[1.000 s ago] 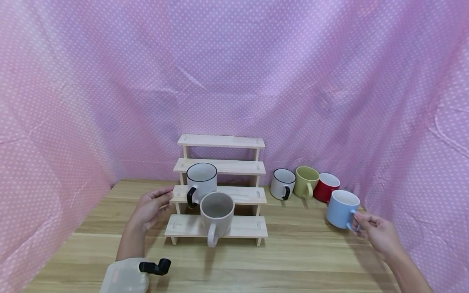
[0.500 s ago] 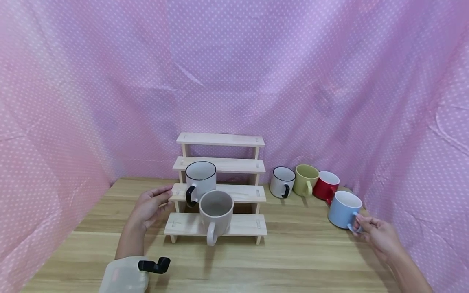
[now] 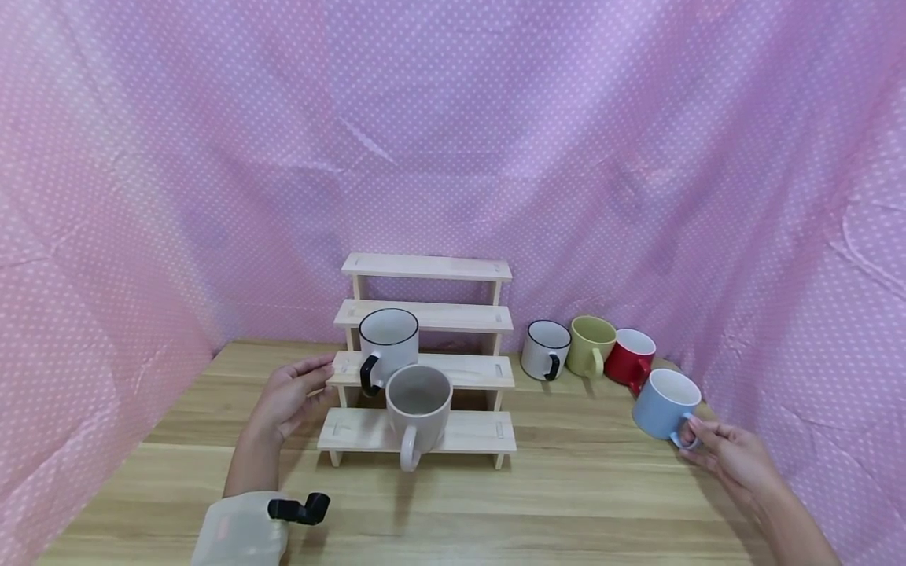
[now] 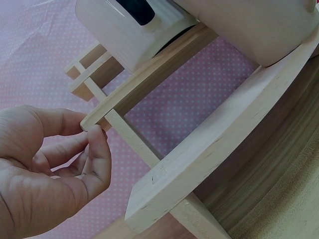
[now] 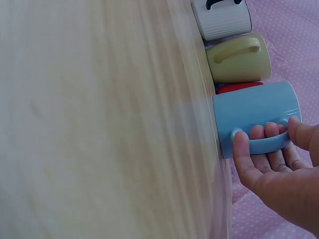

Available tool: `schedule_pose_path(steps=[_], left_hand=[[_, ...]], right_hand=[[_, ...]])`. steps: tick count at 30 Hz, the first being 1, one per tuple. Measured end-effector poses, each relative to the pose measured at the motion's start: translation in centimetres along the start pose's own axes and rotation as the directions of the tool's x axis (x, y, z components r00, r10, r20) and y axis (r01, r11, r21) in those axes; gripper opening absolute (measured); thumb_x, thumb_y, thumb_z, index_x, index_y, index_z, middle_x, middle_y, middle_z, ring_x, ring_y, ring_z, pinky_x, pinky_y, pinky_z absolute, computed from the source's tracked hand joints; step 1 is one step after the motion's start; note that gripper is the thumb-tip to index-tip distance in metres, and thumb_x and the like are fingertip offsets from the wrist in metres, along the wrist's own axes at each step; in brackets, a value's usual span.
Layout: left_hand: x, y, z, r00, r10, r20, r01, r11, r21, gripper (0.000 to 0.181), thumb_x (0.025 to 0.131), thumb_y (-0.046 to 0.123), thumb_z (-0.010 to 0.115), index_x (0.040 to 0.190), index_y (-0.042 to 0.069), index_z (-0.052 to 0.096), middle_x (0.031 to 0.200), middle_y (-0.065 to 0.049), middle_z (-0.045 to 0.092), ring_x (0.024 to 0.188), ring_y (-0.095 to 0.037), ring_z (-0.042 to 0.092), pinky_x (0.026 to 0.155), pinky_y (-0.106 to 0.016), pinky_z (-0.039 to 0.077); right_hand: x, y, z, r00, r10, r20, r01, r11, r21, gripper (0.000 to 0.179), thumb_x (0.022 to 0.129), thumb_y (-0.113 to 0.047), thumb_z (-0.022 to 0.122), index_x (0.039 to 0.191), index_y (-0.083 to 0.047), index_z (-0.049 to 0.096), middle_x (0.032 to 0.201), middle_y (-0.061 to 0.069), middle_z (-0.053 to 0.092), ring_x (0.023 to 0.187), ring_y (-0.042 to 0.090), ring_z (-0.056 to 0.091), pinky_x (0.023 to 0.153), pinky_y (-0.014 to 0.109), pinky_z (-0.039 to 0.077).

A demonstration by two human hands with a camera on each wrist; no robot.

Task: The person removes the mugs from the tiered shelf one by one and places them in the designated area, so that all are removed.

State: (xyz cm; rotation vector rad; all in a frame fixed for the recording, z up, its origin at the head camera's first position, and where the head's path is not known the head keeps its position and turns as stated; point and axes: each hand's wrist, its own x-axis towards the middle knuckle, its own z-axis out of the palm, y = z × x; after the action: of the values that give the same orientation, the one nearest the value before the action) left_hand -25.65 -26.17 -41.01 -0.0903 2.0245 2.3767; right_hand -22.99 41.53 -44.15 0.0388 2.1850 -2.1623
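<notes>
from the head, we look down on a table [image 3: 552, 503] and a stepped wooden stand [image 3: 477, 431]. our left hand [image 3: 293, 397] is at the stand's left side, by the second tier from the bottom; our right hand [image 3: 732, 456] holds a blue mug [image 3: 658, 409] well off to the right. a black-handled white mug [image 3: 398, 355] sits on that second tier, toward the left, and a beige mug [image 3: 426, 424] sits nearer us on the lowest. right of the stand, far back, we see another white mug [image 3: 539, 362], an olive mug [image 3: 587, 358] and a red mug [image 3: 626, 366]. we judge the work only partway along: two mugs are on the stand, and four are left off it.

from the left wrist, we see thumb and finger pinching the board's end, perhaps to steady it.

from the right wrist, we see fingers curled round the blue mug's handle [image 5: 266, 146]. we cannot tell whether the mug rests on the table; it hides most of the red one.
</notes>
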Motion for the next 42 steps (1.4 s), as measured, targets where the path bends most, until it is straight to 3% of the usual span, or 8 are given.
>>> schedule_pose_path(steps=[12, 15, 18, 22, 26, 32, 36, 42], left_hand=[[0.0, 0.1, 0.0, 1.000, 0.002, -0.007, -0.002, 1.000, 0.012, 0.051, 0.104, 0.007, 0.060, 0.147, -0.012, 0.042, 0.112, -0.001, 0.062, 0.095, -0.009, 0.062, 0.080, -0.020, 0.056], [0.0, 0.1, 0.0, 1.000, 0.002, -0.011, -0.002, 1.000, 0.014, 0.051, 0.103, 0.007, 0.061, 0.147, -0.012, 0.042, 0.112, -0.001, 0.062, 0.094, -0.009, 0.062, 0.079, -0.020, 0.056], [0.0, 0.1, 0.1, 1.000, -0.001, -0.010, 0.001, 1.000, 0.021, 0.051, 0.104, 0.008, 0.061, 0.147, -0.011, 0.042, 0.113, -0.001, 0.062, 0.095, -0.009, 0.062, 0.080, -0.020, 0.056], [0.0, 0.1, 0.1, 1.000, -0.004, -0.010, 0.004, 1.000, 0.026, 0.051, 0.104, 0.009, 0.061, 0.148, -0.010, 0.042, 0.114, -0.001, 0.061, 0.096, -0.009, 0.062, 0.081, -0.021, 0.056], [0.0, 0.1, 0.0, 1.000, -0.005, -0.012, 0.005, 1.000, 0.021, 0.051, 0.104, 0.008, 0.061, 0.148, -0.010, 0.042, 0.113, 0.000, 0.062, 0.096, -0.009, 0.062, 0.081, -0.020, 0.056], [0.0, 0.2, 0.1, 1.000, -0.003, -0.007, 0.003, 1.000, 0.021, 0.050, 0.104, 0.007, 0.060, 0.147, -0.011, 0.043, 0.113, 0.000, 0.061, 0.095, -0.009, 0.061, 0.082, -0.021, 0.056], [0.0, 0.1, 0.0, 1.000, 0.007, -0.003, -0.007, 1.000, 0.008, 0.051, 0.103, 0.007, 0.062, 0.146, -0.011, 0.044, 0.111, 0.001, 0.062, 0.094, -0.009, 0.061, 0.081, -0.020, 0.056], [0.0, 0.0, -0.2, 1.000, 0.015, 0.007, -0.015, 1.000, -0.005, 0.050, 0.102, 0.007, 0.063, 0.145, -0.011, 0.045, 0.109, 0.000, 0.063, 0.094, -0.009, 0.061, 0.080, -0.020, 0.056]], right_hand=[[-0.1, -0.6, -0.2, 0.997, 0.069, -0.046, -0.074, 0.990, -0.121, 0.026, 0.106, -0.019, 0.059, 0.103, 0.005, 0.070, 0.099, -0.001, 0.065, 0.097, 0.008, 0.066, 0.088, 0.030, 0.060], [-0.1, -1.0, -0.3, 0.992, 0.089, -0.085, -0.103, 0.977, -0.187, 0.024, 0.105, -0.021, 0.061, 0.108, 0.002, 0.067, 0.103, -0.001, 0.065, 0.095, 0.007, 0.067, 0.086, 0.030, 0.061], [-0.2, -1.5, -0.3, 0.987, 0.073, -0.143, -0.117, 0.938, -0.327, 0.036, 0.104, -0.029, 0.063, 0.118, 0.004, 0.059, 0.102, -0.004, 0.065, 0.089, 0.008, 0.068, 0.081, 0.029, 0.061], [-0.3, -2.3, 0.2, 0.971, -0.054, -0.232, -0.068, 0.871, -0.487, 0.057, 0.102, -0.039, 0.065, 0.127, 0.010, 0.051, 0.094, -0.012, 0.065, 0.081, 0.004, 0.067, 0.072, 0.027, 0.061], [-0.1, -3.2, 1.3, 0.942, -0.200, -0.268, 0.008, 0.815, -0.580, 0.061, 0.103, -0.041, 0.062, 0.129, 0.013, 0.053, 0.092, -0.013, 0.066, 0.078, -0.001, 0.064, 0.068, 0.022, 0.059], [0.8, -4.2, 3.7, 0.866, -0.401, -0.299, 0.120, 0.747, -0.654, 0.046, 0.101, -0.034, 0.067, 0.115, 0.010, 0.066, 0.079, -0.018, 0.063, 0.072, -0.004, 0.058, 0.061, 0.014, 0.050], [1.8, -5.3, 5.9, 0.839, -0.477, -0.264, 0.195, 0.714, -0.672, 0.036, 0.100, -0.028, 0.069, 0.108, 0.007, 0.069, 0.078, -0.020, 0.062, 0.072, -0.004, 0.056, 0.061, 0.013, 0.048], [3.4, -6.3, 9.6, 0.833, -0.534, -0.146, 0.324, 0.684, -0.654, 0.026, 0.100, -0.021, 0.070, 0.105, 0.004, 0.072, 0.085, -0.009, 0.070, 0.077, -0.003, 0.061, 0.067, 0.010, 0.050]])
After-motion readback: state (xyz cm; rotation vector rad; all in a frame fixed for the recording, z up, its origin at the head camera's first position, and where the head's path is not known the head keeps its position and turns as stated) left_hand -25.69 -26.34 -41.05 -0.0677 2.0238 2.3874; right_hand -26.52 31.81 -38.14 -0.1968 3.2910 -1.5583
